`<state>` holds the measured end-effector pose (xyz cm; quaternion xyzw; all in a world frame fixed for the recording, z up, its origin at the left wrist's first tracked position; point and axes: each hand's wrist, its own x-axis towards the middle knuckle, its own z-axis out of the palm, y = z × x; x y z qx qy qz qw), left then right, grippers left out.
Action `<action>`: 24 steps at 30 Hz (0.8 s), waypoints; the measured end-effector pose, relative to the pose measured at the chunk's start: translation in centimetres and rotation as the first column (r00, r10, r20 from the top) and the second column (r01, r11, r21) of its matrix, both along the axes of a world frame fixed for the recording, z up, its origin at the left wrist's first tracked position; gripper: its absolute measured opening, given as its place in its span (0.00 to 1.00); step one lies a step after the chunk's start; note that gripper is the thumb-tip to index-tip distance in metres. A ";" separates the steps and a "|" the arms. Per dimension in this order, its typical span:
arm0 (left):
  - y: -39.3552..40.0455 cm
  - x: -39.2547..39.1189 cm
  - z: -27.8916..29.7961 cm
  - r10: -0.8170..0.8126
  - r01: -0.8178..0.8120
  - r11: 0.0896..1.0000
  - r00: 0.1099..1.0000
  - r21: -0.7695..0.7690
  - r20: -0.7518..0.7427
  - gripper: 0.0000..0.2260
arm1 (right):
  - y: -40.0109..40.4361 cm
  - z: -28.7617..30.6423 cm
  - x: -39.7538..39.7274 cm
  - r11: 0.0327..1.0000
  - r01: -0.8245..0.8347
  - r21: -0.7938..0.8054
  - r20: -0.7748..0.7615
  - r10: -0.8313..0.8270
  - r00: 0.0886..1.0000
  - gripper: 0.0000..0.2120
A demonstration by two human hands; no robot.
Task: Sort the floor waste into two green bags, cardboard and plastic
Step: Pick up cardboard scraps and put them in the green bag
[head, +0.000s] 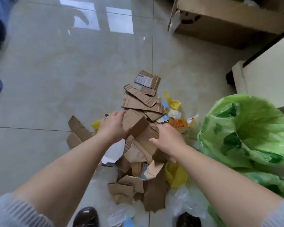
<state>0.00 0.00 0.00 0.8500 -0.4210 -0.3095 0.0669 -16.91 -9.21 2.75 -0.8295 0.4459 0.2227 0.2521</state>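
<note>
A pile of torn cardboard pieces (pixel 143 102) lies in the middle of the glossy tiled floor (pixel 56 71), running from the far centre back toward the person's dark shoes (pixel 86 217) at the near edge. Both bare forearms reach down into it. The left hand (pixel 112 126) is closed around the left side of a folded cardboard chunk (pixel 134 123) at the top of the pile, fingers curled over its edge. The right hand (pixel 167 138) presses on the same bundle from the right, fingers bent over the cardboard, so the two hands grasp it between them. Mixed into the heap are yellow plastic scraps (pixel 176 176), clear plastic film (pixel 185 199) near the right shoe, and a white sheet (pixel 115 151) under the left wrist. An open green bag (pixel 246 128) stands just right of the pile, its mouth gaping upward. A large cardboard box (pixel 226 18) sits at the far right.
</note>
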 end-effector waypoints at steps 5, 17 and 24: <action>-2.8 1.2 -6.0 -0.009 0.006 0.995 0.999 0.103 0.034 0.31 | -1.6 -5.2 1.1 0.988 -0.146 -0.048 -0.222 0.132 0.966 0.35; -3.0 2.1 -8.8 0.078 -0.089 0.979 0.995 0.182 0.066 0.35 | -0.8 -10.3 0.8 0.954 -0.207 -0.215 -0.168 0.173 0.970 0.40; -3.3 1.7 -8.1 0.211 -0.212 0.977 0.977 0.036 0.015 0.31 | -1.8 -10.6 0.4 0.996 -0.004 -0.086 -0.033 0.001 0.999 0.30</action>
